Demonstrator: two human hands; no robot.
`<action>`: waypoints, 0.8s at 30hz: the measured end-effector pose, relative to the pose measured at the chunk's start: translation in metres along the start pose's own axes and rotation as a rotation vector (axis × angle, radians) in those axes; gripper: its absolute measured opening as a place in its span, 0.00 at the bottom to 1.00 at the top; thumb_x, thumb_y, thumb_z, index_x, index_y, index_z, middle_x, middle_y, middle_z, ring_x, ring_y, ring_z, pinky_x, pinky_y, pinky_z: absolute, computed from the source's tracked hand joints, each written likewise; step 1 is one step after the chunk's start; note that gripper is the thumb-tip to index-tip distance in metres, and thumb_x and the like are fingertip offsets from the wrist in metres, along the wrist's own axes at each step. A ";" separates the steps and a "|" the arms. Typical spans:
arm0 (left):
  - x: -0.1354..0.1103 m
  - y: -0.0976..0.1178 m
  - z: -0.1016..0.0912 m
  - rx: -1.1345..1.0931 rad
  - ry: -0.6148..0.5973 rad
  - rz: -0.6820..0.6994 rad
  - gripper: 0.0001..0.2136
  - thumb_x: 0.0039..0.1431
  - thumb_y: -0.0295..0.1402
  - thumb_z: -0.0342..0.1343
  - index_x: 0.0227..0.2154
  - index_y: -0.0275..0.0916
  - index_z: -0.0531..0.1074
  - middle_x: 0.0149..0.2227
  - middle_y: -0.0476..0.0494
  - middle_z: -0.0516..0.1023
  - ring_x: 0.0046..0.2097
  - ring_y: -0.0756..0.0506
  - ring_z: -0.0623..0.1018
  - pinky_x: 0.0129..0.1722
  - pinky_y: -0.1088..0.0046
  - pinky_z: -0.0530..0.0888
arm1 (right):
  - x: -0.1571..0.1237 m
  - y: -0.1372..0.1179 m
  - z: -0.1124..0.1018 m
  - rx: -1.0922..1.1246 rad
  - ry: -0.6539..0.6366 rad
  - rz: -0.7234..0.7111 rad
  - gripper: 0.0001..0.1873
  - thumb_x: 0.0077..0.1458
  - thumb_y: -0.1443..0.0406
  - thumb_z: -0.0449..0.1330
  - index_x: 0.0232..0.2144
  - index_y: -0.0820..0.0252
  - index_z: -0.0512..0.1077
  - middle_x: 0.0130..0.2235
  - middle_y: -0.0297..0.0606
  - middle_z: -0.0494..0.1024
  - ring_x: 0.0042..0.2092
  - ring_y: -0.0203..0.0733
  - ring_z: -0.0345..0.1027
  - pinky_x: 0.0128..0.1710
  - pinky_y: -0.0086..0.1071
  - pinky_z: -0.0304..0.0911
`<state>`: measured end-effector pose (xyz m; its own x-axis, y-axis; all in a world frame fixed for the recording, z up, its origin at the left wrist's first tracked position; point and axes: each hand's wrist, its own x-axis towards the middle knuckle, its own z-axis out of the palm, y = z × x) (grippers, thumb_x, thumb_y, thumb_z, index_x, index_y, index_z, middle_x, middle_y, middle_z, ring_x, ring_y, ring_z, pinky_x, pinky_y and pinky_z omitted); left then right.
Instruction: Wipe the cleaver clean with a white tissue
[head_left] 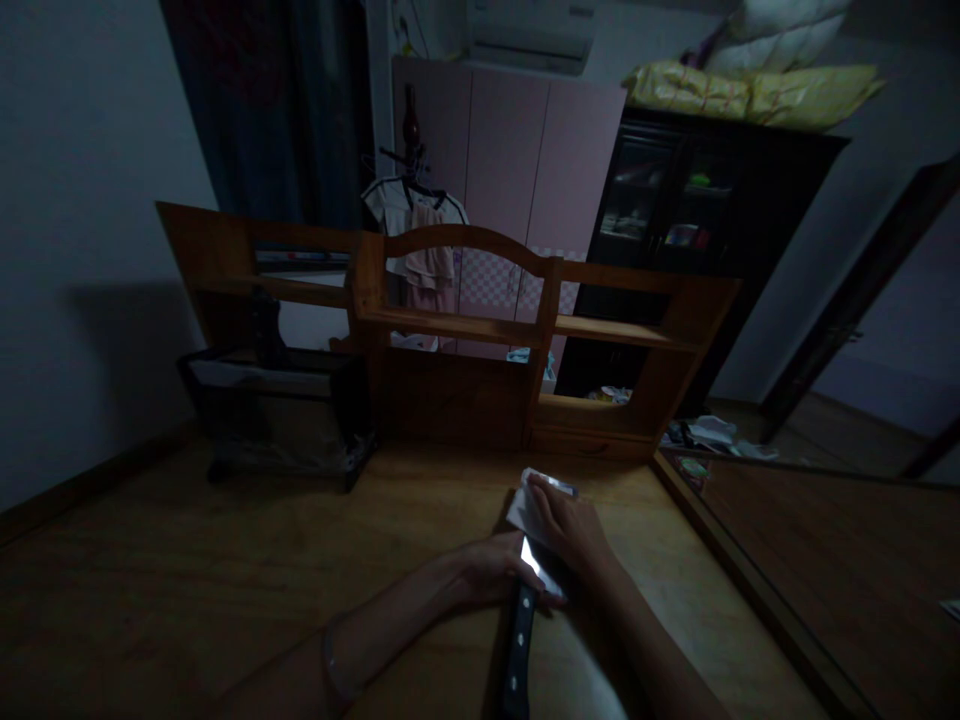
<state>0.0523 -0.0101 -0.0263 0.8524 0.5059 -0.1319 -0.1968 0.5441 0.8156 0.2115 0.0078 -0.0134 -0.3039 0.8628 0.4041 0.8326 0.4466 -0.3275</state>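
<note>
A kitchen knife with a black, riveted handle lies low over the wooden surface, its handle toward me and its blade pointing away. My left hand grips the blade just ahead of the handle, where the metal shines brightly. Farther up the blade, my right hand holds a white sheet, perhaps tissue or cloth, against it. Most of the blade is hidden by the sheet and my fingers; only a bright part near the handle and a strip beyond my right fingers show.
A wooden shelf unit stands along the far edge of the tabletop. On the left sits a dark-framed box with a black object on top. A raised wooden edge runs along the right side.
</note>
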 end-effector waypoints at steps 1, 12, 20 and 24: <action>0.000 -0.001 -0.001 0.004 -0.001 -0.001 0.18 0.36 0.20 0.63 0.36 0.32 0.73 0.34 0.42 0.76 0.35 0.45 0.78 0.37 0.67 0.74 | 0.000 0.000 0.001 -0.017 0.012 0.009 0.22 0.66 0.59 0.39 0.57 0.54 0.61 0.53 0.40 0.72 0.51 0.47 0.68 0.50 0.41 0.65; 0.000 -0.001 -0.001 -0.037 0.001 0.033 0.25 0.33 0.18 0.64 0.40 0.37 0.70 0.37 0.44 0.76 0.36 0.44 0.78 0.40 0.63 0.73 | -0.002 0.008 0.008 0.045 -0.043 -0.088 0.27 0.64 0.55 0.42 0.63 0.56 0.49 0.64 0.39 0.53 0.64 0.44 0.46 0.62 0.44 0.49; 0.002 -0.004 -0.002 0.005 0.014 0.002 0.18 0.36 0.20 0.62 0.36 0.31 0.75 0.37 0.39 0.77 0.36 0.44 0.78 0.38 0.68 0.74 | -0.003 0.008 -0.003 -0.032 0.002 -0.057 0.22 0.65 0.63 0.40 0.58 0.54 0.59 0.53 0.40 0.72 0.50 0.44 0.69 0.48 0.35 0.65; 0.001 -0.006 -0.005 -0.014 0.006 0.036 0.25 0.37 0.19 0.62 0.44 0.35 0.71 0.40 0.38 0.76 0.38 0.42 0.79 0.36 0.69 0.74 | -0.004 0.017 -0.008 -0.388 -0.058 -0.017 0.20 0.62 0.67 0.45 0.55 0.60 0.63 0.42 0.46 0.79 0.36 0.47 0.74 0.34 0.34 0.67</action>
<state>0.0519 -0.0097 -0.0341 0.8418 0.5292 -0.1064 -0.2336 0.5350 0.8119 0.2304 0.0095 -0.0137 -0.3354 0.8731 0.3539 0.9371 0.3477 0.0306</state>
